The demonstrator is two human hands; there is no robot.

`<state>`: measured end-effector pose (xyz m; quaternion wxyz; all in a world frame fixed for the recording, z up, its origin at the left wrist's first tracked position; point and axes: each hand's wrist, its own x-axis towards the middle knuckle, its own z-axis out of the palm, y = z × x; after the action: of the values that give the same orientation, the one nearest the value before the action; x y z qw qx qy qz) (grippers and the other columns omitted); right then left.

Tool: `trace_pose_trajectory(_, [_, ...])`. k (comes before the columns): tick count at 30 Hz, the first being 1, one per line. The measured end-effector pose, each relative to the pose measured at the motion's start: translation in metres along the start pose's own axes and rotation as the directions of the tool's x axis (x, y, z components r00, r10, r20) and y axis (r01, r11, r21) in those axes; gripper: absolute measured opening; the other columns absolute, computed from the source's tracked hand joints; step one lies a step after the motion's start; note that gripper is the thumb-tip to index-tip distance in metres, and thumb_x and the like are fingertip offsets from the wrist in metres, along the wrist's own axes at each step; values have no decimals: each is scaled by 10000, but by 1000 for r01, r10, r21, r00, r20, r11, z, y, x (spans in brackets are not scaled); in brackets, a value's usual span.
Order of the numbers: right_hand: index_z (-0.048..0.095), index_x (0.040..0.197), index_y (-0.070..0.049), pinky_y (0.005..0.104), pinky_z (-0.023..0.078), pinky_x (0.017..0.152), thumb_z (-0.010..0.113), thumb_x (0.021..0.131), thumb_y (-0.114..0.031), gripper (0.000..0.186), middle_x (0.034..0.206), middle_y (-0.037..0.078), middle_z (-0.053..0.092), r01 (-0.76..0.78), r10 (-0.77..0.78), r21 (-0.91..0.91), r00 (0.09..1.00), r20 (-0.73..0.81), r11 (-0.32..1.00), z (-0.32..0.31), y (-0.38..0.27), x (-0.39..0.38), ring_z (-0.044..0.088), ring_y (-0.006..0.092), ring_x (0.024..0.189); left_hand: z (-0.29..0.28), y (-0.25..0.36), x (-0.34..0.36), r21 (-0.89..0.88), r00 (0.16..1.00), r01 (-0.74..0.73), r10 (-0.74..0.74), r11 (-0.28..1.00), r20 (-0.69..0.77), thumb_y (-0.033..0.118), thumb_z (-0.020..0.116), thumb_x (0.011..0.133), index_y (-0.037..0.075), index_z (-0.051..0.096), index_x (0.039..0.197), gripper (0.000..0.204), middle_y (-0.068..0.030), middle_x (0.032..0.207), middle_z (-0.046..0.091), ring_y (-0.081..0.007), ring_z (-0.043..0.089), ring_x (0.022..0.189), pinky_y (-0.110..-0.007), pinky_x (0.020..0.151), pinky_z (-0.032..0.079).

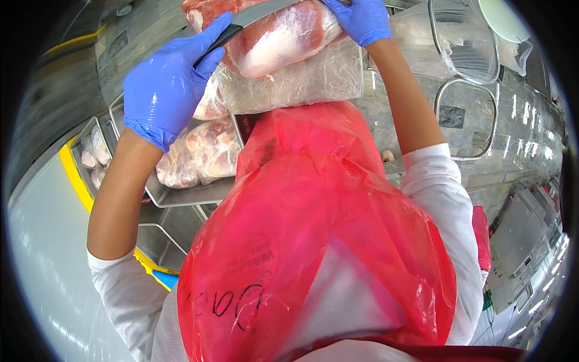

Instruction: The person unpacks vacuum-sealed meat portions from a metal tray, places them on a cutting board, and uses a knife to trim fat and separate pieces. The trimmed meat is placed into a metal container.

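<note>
My left hand (pixel 166 84), in a blue glove, is closed around the black handle of a knife (pixel 259 13). The knife's long blade lies across the upper side of a large raw piece of meat (pixel 280 45), pink with white fat. At the meat's right end, close to the blade's tip, my right hand (pixel 368 23), also blue-gloved, holds the piece; the picture's top edge cuts off part of its fingers. Beneath the meat is a clear plastic-wrapped slab or bag (pixel 301 87), directly in front of my red plastic apron (pixel 319 163).
Left of me, a metal tray (pixel 181 199) holds several plastic-wrapped meat pieces (pixel 211 148), with a smaller meat tray (pixel 87 136) beyond it. A yellow-edged pale surface (pixel 45 241) curves along the left. Metal-framed racks (pixel 467 120) with clear plastic stand at right.
</note>
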<state>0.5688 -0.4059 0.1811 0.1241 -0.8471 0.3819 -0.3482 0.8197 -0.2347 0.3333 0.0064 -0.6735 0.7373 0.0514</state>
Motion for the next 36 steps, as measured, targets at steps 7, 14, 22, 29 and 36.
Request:
trace_pose_trajectory(7, [577, 815, -21, 451, 445, 675, 634, 899, -269, 268, 776, 196, 559, 9, -4, -28, 988, 153, 1000, 3, 45, -27, 569, 362, 761, -6, 9, 4, -66, 995, 62, -56, 996, 78, 383, 557, 952, 381, 533, 1343, 392, -128, 1065, 673, -353, 631, 964, -395, 769, 526])
trace_pose_trajectory(14, [642, 1008, -1, 411, 478, 728, 536, 975, -288, 307, 897, 197, 654, -323, 358, 206, 919, -164, 924, -23, 84, -46, 629, 310, 814, -52, 20, 23, 6, 987, -69, 67, 998, 146, 345, 578, 948, 326, 567, 1329, 382, -142, 1077, 668, -380, 627, 918, -385, 761, 524])
trace_pose_trajectory(22, [594, 1145, -25, 423, 494, 814, 669, 859, -361, 447, 960, 200, 649, -571, 586, 193, 810, -22, 798, -26, 66, -53, 641, 331, 926, -86, 48, 73, 257, 931, -99, -2, 961, 365, 335, 550, 972, 152, 648, 1214, 319, -90, 758, 618, -217, 551, 631, -346, 605, 496])
trace_pose_trajectory(29, [588, 1181, -82, 428, 515, 850, 806, 713, -372, 591, 1005, 178, 628, -308, 315, 122, 948, -39, 944, -21, 14, -56, 631, 364, 955, -82, 35, 68, 0, 938, -125, 118, 992, 325, 315, 574, 964, 205, 574, 1335, 386, -163, 1150, 662, -386, 624, 1016, -336, 852, 513])
trace_pose_trajectory(36, [676, 988, -136, 388, 513, 657, 734, 766, -203, 239, 878, 84, 617, -163, 160, -34, 985, -70, 986, -15, 27, -57, 638, 294, 792, -70, 21, 78, -126, 932, -91, 129, 988, 339, 273, 569, 974, 159, 570, 1337, 381, -148, 1182, 666, -334, 642, 1080, -322, 905, 493])
